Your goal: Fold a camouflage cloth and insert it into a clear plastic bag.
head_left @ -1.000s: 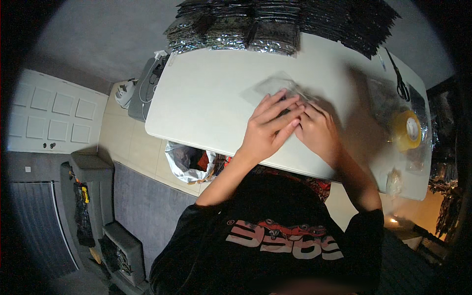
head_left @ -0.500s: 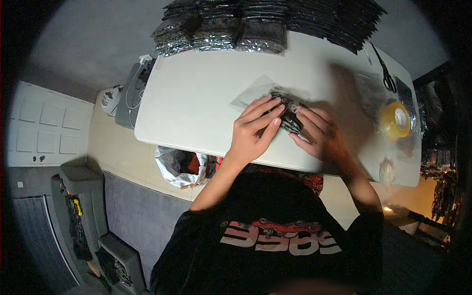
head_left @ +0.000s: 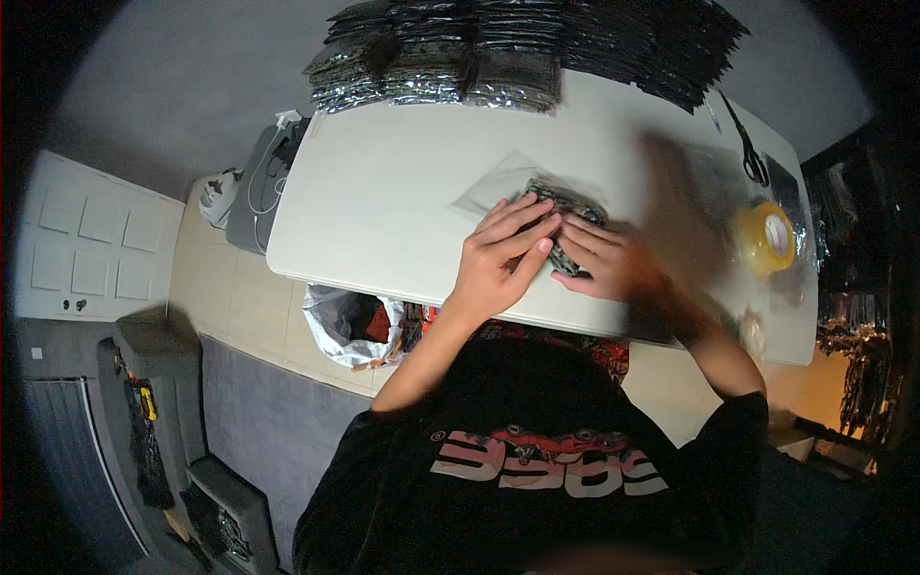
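A folded dark, patterned cloth packet lies on the white table, with a clear plastic bag reaching out from its upper left side. My left hand rests on the packet's left part, fingers stretched out and thumb apart. From the other side, my right hand lays its extended fingers over the packet's right part, its thumb near the lower edge. The fingertips of both hands nearly meet on top. Both hands are open, and they cover much of the packet.
Stacks of dark bagged packets line the white table's far edge. To the right are black scissors, a yellowish tape roll and clear plastic sheets. A silver bag stands below the near left edge.
My right hand has moved left over the packet, closer to my left hand. The left hand has shifted slightly right. The packet stays in about the same place.
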The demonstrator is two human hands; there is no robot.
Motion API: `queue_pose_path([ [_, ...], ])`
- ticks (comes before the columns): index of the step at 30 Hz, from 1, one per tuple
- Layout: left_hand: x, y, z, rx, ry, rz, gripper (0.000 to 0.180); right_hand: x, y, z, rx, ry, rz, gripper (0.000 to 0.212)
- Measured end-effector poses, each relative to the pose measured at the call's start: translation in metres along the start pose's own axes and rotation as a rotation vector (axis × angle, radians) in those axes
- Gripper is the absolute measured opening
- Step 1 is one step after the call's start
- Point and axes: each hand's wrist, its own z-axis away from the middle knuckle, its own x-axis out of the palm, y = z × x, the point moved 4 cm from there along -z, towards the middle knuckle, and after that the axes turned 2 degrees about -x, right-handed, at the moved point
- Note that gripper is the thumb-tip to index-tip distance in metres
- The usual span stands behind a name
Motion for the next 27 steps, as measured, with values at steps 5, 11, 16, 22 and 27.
queue_pose_path([
  [5, 0.000, -0.001, 0.002, 0.007, -0.023, -0.024, 0.029, 0.006, -0.001, -0.014, -0.105, -0.074, 0.006, 0.064],
  [11, 0.003, 0.003, 0.002, 0.048, -0.056, -0.065, 0.028, 0.021, 0.009, -0.023, 0.074, -0.120, 0.016, 0.059],
  [16, 0.009, 0.004, 0.006, 0.120, -0.088, -0.204, 0.027, 0.034, 0.004, -0.044, 0.135, -0.040, -0.067, 0.072],
  [22, 0.007, 0.003, 0.004, 0.136, -0.072, -0.210, 0.028, 0.052, 0.007, -0.058, 0.052, -0.007, 0.068, 0.069],
  [27, -0.001, 0.000, 0.007, 0.131, -0.087, -0.204, 0.033, 0.039, 0.004, -0.065, -0.086, -0.130, 0.045, 0.069],
])
